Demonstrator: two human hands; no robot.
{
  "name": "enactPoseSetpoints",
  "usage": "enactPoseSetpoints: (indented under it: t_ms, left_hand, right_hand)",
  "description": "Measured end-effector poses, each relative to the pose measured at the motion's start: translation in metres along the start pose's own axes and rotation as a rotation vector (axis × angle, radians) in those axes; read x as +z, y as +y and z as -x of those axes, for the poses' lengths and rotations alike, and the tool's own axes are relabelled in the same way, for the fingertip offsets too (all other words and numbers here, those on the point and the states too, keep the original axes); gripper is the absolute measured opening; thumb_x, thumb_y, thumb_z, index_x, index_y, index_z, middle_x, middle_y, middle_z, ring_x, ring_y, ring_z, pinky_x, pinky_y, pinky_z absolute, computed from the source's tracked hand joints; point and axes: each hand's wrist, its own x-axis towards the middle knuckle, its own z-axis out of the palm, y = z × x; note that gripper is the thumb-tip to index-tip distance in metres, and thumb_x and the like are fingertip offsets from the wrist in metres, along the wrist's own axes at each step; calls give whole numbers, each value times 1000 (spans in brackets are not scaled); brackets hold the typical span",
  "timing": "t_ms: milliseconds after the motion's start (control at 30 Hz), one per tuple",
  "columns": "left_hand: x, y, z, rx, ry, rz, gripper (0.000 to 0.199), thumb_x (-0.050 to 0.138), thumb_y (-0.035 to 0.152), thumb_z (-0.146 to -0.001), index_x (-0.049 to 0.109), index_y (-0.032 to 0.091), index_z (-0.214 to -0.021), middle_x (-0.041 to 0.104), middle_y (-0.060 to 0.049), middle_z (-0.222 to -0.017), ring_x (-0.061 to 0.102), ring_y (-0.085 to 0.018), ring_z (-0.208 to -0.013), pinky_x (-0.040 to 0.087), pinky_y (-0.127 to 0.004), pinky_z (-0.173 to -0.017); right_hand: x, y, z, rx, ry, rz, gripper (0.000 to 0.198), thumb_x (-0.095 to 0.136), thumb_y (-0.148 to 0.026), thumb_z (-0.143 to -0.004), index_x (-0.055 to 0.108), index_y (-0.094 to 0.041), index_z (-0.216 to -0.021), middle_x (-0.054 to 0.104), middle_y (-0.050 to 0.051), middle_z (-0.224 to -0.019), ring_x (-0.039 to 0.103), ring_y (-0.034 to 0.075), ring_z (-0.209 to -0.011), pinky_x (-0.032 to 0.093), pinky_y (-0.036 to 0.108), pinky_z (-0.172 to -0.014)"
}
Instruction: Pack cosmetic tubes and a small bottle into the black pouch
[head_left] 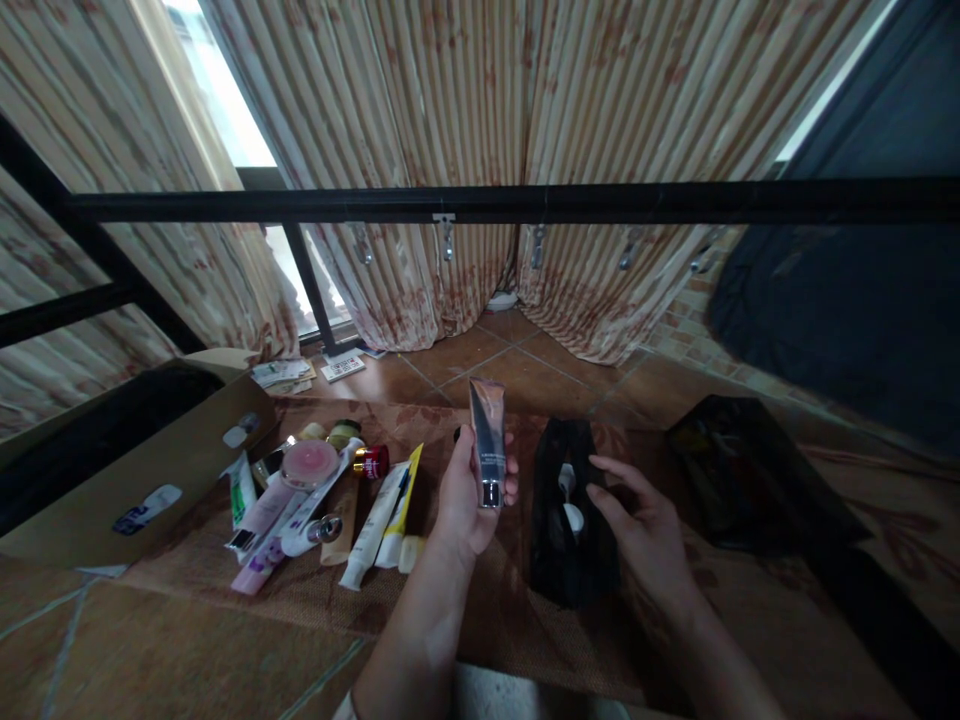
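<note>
My left hand holds a silvery-pink cosmetic tube upright, cap end down, above a brown patterned mat. My right hand rests with fingers spread on the rim of a small black pouch that stands open on the mat. A white item shows inside the pouch. Left of my left hand, several cosmetic tubes and bottles lie in a loose row, with a round pink compact and a small red bottle among them.
An open cardboard box lies at the left. A black bag sits at the right on the mat. A black metal bar crosses the view in front of striped curtains. Papers lie on the tiled floor.
</note>
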Motion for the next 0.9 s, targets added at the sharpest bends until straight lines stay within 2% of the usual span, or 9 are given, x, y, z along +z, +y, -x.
enactPoseSetpoints:
  t_ms: [367,567,800,900]
  left_hand:
    - [2,-1,2,86,-47,34,47,45,54,-95,63,11,-88,63,-5,-66,50,-9,-43,37,-18,-40]
    - [6,-1,4,151,-43,-9,50,37,50,-99,63,10,-88,64,-7,-66,47,-8,-40,36,-18,-38]
    - [6,0,4,125,-54,-66,49,37,51,-98,63,10,-90,64,-7,-66,47,-8,-41,37,-18,-39]
    - [6,-2,2,107,-31,-137,49,37,51,-98,63,11,-88,63,-6,-66,49,-8,-42,38,-18,-39]
  right_hand:
    - [2,5,0,-14,-11,-19,35,66,-36,-82,69,-24,-114,70,4,-100,62,20,-85,48,35,-78]
    - [1,5,-1,-32,0,-8,35,64,-35,-83,69,-25,-116,68,3,-91,60,18,-74,47,32,-69]
    - [1,3,-2,-80,22,-10,34,64,-29,-82,68,-26,-116,69,5,-101,61,19,-81,49,34,-75]
    - [2,0,-3,-53,16,-44,39,64,-28,-82,65,-25,-121,69,6,-110,62,18,-78,50,34,-73]
